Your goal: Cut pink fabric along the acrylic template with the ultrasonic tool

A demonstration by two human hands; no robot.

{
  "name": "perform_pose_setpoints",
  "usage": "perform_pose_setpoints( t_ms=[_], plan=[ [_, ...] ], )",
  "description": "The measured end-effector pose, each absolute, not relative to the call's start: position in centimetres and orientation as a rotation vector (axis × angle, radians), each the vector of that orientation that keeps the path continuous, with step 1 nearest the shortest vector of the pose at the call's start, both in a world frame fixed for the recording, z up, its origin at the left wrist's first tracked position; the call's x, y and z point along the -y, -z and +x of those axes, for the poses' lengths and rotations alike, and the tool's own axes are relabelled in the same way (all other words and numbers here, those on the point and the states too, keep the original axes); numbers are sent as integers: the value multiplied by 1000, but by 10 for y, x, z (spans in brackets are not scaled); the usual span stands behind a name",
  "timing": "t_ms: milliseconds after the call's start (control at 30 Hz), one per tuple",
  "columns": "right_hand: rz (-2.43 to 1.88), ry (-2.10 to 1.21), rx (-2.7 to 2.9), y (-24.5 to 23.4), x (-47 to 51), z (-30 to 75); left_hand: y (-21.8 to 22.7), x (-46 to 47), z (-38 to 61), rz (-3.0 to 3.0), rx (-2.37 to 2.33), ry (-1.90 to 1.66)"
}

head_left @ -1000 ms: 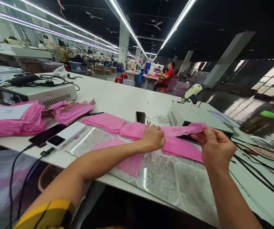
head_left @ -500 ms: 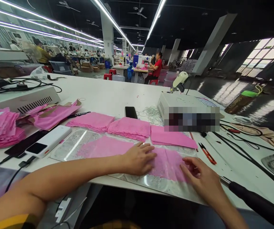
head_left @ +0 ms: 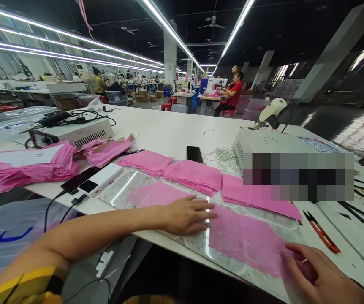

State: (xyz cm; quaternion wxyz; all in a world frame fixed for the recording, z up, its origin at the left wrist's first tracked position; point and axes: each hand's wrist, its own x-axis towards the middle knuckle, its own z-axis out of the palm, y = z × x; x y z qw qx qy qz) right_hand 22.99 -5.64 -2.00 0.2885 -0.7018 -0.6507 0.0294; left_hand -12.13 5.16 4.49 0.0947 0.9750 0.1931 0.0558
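My left hand [head_left: 186, 215] lies flat, fingers spread, on a clear plate [head_left: 115, 188] and the inner edge of a thin pink fabric piece [head_left: 245, 236]. At the right end of that piece, my right hand [head_left: 319, 272] has thumb and forefinger closed on its edge; the other fingers curl under. More pink fabric [head_left: 156, 192] lies on the plate to the left, partly behind my forearm; whether the two parts join is hidden by my hand. Behind the plate are pink fabric stacks: a left one [head_left: 145, 162], a middle one [head_left: 191, 175] and a right one [head_left: 258, 194].
Red-handled thread snips [head_left: 323, 232] lie at the right. A white power bank [head_left: 101, 180], a black phone [head_left: 194, 154] and tangled thread [head_left: 228, 158] are on the table. A grey box unit [head_left: 270, 141] stands behind. A pink bundle [head_left: 36, 164] sits left. A person in red works farther off.
The view has swung left. My right hand has moved right and nearer me, and the pink fabric piece between my hands now lies flatter and more spread out. My left hand still rests flat.
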Motion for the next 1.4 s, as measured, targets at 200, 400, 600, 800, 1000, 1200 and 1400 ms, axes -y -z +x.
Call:
perform_pose_setpoints(
  t_ms=[200, 400, 600, 800, 1000, 1200, 1400],
  plan=[
    [-1937, -193, 1680, -12, 44, 212, -41, -66, -166, 2857, -620, 61],
    [-1801, -79, 1686, -15, 23, 197, -33, -54, -152, 2867, -675, 22],
    [-1717, -112, 1728, -25, -7, 184, -56, -76, -117, 2929, -732, -112],
    [-1666, -61, 1700, -19, -32, 184, -72, -128, -31, 2927, -850, -74],
    [-1645, -72, 1652, -4, -31, 195, -67, -159, 2, 2876, -848, 184],
    [-1637, -110, 1647, 2, -30, 196, -69, -164, 5, 2813, -839, 266],
    [-1614, -83, 1685, 0, -32, 194, -76, -172, 3, 2680, -813, 272]
  ],
)
